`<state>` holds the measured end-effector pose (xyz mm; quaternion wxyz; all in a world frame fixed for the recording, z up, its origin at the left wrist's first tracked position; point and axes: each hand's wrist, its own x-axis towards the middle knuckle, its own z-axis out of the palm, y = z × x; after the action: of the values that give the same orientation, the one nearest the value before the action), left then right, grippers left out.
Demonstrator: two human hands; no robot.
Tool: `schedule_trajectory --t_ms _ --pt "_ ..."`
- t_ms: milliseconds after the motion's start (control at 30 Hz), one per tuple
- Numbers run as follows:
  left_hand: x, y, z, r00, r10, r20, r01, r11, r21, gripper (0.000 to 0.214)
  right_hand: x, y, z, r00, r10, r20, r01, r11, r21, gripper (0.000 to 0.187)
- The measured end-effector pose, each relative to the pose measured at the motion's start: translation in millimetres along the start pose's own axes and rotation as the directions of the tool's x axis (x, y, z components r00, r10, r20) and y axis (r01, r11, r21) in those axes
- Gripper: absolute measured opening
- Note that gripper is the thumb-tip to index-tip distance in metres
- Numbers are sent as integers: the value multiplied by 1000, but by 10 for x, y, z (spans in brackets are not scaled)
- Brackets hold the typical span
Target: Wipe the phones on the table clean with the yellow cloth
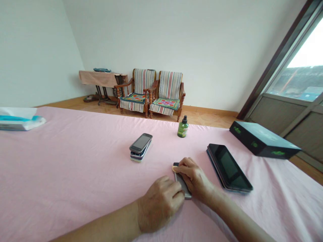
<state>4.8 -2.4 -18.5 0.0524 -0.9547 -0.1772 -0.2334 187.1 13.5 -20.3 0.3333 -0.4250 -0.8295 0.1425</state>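
Note:
A dark phone with a silvery edge (186, 190) lies on the pink cloth between my two hands. My left hand (163, 203) is closed at its left side, the fingertips curled against the phone and partly hidden. Over the phone's far end, my right hand (193, 176) is closed and pinches a small pale yellow pad (174, 168) against the surface. Most of the pad is under the fingers, so its exact kind is unclear. Ahead and to the left is a stack of phones (141, 144), a grey one with a screen on top.
A stack of tablets (229, 168) lies right of my right hand. Farther back are a green spray bottle (183, 127) and a black box (262, 139). A tissue pack (22, 123) sits at far left. Two wooden chairs (145, 82) stand beyond the pink-covered surface (83, 161).

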Motion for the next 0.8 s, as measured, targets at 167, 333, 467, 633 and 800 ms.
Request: schedule_trajectory --t_ms 167,333,467,633,800 --pt "65 -60 -20 936 -350 -32 330 905 -269 30 -210 -240 -72 997 40 64 -46 994 101 28" --pt "105 -210 17 879 -473 50 454 802 -389 81 -280 -322 -55 992 84 96 -101 976 192 34" --pt "96 -282 45 870 -450 204 493 778 -390 107 -234 -183 -8 974 205 -91 -181 957 225 26" --pt "95 -273 2 863 -433 259 503 782 -368 114 -195 27 -1 887 301 -349 -270 953 136 15" --pt "103 -242 -36 904 -339 259 418 826 -379 107 -234 22 2 908 286 -306 -262 958 117 16"
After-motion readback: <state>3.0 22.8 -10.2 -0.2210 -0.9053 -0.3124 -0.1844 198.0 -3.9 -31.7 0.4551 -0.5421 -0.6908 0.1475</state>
